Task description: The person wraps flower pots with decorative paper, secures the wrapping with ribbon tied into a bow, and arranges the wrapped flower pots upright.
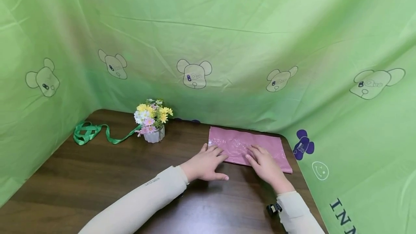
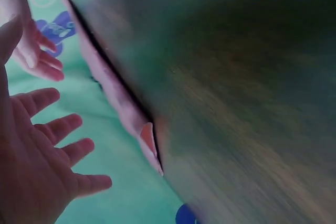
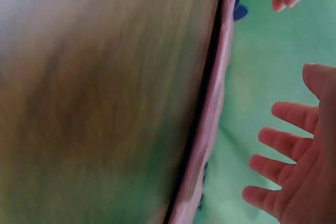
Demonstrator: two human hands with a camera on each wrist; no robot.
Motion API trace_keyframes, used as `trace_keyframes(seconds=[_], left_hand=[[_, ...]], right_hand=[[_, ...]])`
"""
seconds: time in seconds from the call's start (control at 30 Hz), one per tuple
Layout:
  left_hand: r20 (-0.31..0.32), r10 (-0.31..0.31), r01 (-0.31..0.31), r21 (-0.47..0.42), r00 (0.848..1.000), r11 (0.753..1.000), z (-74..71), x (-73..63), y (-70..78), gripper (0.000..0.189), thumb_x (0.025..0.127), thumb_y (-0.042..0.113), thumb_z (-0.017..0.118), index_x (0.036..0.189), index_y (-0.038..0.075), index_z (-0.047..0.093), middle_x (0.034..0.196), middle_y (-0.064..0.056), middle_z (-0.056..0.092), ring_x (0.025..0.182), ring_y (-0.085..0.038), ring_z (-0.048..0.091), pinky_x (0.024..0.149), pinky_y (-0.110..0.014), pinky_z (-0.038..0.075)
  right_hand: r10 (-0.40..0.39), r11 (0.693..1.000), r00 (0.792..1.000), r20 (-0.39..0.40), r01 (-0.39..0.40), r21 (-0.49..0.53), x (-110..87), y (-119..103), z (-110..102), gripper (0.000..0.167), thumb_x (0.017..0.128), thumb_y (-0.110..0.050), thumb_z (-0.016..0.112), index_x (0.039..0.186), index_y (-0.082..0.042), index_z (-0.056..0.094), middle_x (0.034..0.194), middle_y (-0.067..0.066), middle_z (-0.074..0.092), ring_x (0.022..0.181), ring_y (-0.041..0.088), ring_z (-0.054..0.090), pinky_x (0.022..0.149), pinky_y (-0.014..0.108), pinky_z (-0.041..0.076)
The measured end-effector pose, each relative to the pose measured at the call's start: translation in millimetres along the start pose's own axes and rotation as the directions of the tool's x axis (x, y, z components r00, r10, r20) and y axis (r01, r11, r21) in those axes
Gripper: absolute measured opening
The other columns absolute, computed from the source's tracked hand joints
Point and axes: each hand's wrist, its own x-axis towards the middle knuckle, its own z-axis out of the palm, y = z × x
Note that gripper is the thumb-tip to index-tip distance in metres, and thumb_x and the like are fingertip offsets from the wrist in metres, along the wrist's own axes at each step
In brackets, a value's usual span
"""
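Note:
A flat, rectangular pink packet (image 1: 242, 143) with a shiny, crinkled surface lies at the back right of the table. Over its near left part is my left hand (image 1: 208, 163), fingers spread and thumb out to the side. My right hand (image 1: 266, 165) is over the near right part, with its fingers extended. Both wrist views show a gap between the fingers and the packet, and no object in either hand. The left wrist view catches the packet (image 2: 118, 100) nearly edge-on, with a reddish flap (image 2: 148, 137) at one end.
To the left, a small white pot (image 1: 154, 135) holds yellow, white and pink flowers (image 1: 151, 115). A green ribbon (image 1: 85, 133) trails from beside it toward the table's left edge. Green printed cloth (image 1: 227, 46) hangs around the dark wooden table (image 1: 107, 176).

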Motion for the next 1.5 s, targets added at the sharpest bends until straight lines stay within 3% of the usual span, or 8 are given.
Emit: trace_keyframes(seconds=[0.17, 0.33, 0.5, 0.7, 0.9, 1.13, 1.37, 1.5], left_hand=[[0.051, -0.018, 0.018, -0.005, 0.999, 1.000, 10.7, 27.0, 3.3, 0.080, 0.091, 0.072, 0.057, 0.153, 0.023, 0.047, 0.155, -0.004, 0.047, 0.146, -0.028, 0.039, 0.119, -0.060, 0.029], [0.088, 0.013, -0.015, 0.024, 0.996, 1.000, 16.5, 51.5, 12.5, 0.075, 0.094, 0.069, 0.055, 0.152, 0.022, 0.048, 0.152, -0.001, 0.049, 0.143, -0.023, 0.042, 0.120, -0.051, 0.033], [0.132, 0.010, -0.013, 0.017, 0.991, 1.000, 18.7, 63.8, 17.7, 0.067, 0.097, 0.061, 0.057, 0.148, 0.020, 0.052, 0.150, 0.001, 0.053, 0.140, -0.020, 0.046, 0.117, -0.035, 0.037], [0.143, -0.013, 0.013, 0.001, 0.990, 1.000, 18.1, 65.0, 19.3, 0.070, 0.093, 0.064, 0.062, 0.146, 0.019, 0.054, 0.144, 0.000, 0.056, 0.135, -0.020, 0.050, 0.113, -0.033, 0.042], [0.161, -0.011, 0.013, -0.012, 0.987, 1.000, 13.1, 63.0, 16.3, 0.072, 0.093, 0.065, 0.061, 0.146, 0.017, 0.055, 0.143, 0.000, 0.056, 0.136, -0.020, 0.049, 0.114, -0.031, 0.040], [0.190, -0.036, 0.037, -0.004, 0.981, 0.999, 10.8, 52.0, 13.2, 0.070, 0.091, 0.066, 0.063, 0.142, 0.018, 0.060, 0.129, 0.002, 0.057, 0.124, -0.019, 0.053, 0.107, -0.031, 0.045], [0.183, -0.022, 0.020, 0.013, 0.983, 1.000, 13.5, 42.5, 9.6, 0.053, 0.091, 0.065, 0.064, 0.120, 0.020, 0.069, 0.111, 0.004, 0.055, 0.110, -0.018, 0.053, 0.098, -0.030, 0.048], [0.187, -0.025, 0.018, 0.039, 0.982, 0.999, 12.1, 37.8, 9.5, 0.055, 0.089, 0.066, 0.065, 0.121, 0.022, 0.070, 0.116, 0.004, 0.056, 0.114, -0.019, 0.053, 0.097, -0.031, 0.049]], right_hand=[[0.014, 1.000, 0.999, 0.040, -0.014, 0.005, 8.4, 17, -4, 0.042, 0.105, -0.025, 0.057, 0.135, 0.004, 0.062, 0.140, 0.028, 0.057, 0.133, 0.048, 0.049, 0.112, 0.062, 0.037], [0.040, 0.999, 0.998, 0.038, -0.040, 0.000, 9.8, 32, -12, 0.038, 0.104, -0.023, 0.058, 0.130, 0.004, 0.065, 0.134, 0.027, 0.061, 0.128, 0.047, 0.054, 0.109, 0.062, 0.039], [0.053, 0.998, 0.996, 0.072, -0.055, 0.020, 10.7, 41, -11, 0.032, 0.104, -0.021, 0.057, 0.124, 0.002, 0.068, 0.127, 0.023, 0.066, 0.124, 0.044, 0.058, 0.107, 0.060, 0.042], [0.030, 0.999, 0.991, 0.131, -0.026, -0.032, 10.1, 42, -7, 0.023, 0.103, -0.017, 0.058, 0.109, -0.001, 0.073, 0.115, 0.019, 0.070, 0.115, 0.042, 0.063, 0.102, 0.057, 0.046], [0.029, 0.997, 0.990, 0.138, -0.019, -0.072, 7.0, 39, -3, 0.020, 0.101, -0.015, 0.061, 0.110, -0.002, 0.074, 0.114, 0.016, 0.069, 0.113, 0.039, 0.063, 0.102, 0.056, 0.047], [-0.009, 0.998, 0.989, 0.150, 0.019, -0.064, 3.3, 27, 3, 0.017, 0.099, -0.013, 0.061, 0.106, -0.004, 0.074, 0.105, 0.010, 0.068, 0.105, 0.036, 0.064, 0.098, 0.054, 0.049], [0.058, 0.996, 0.982, 0.182, -0.045, -0.073, -6.1, 5, 4, 0.016, 0.096, -0.011, 0.063, 0.106, -0.004, 0.074, 0.103, 0.008, 0.067, 0.105, 0.035, 0.064, 0.099, 0.053, 0.048], [0.080, 0.993, 0.979, 0.186, -0.062, -0.101, -10.9, -8, 6, 0.016, 0.096, -0.012, 0.065, 0.106, -0.004, 0.074, 0.101, 0.008, 0.066, 0.102, 0.035, 0.065, 0.097, 0.052, 0.049]])
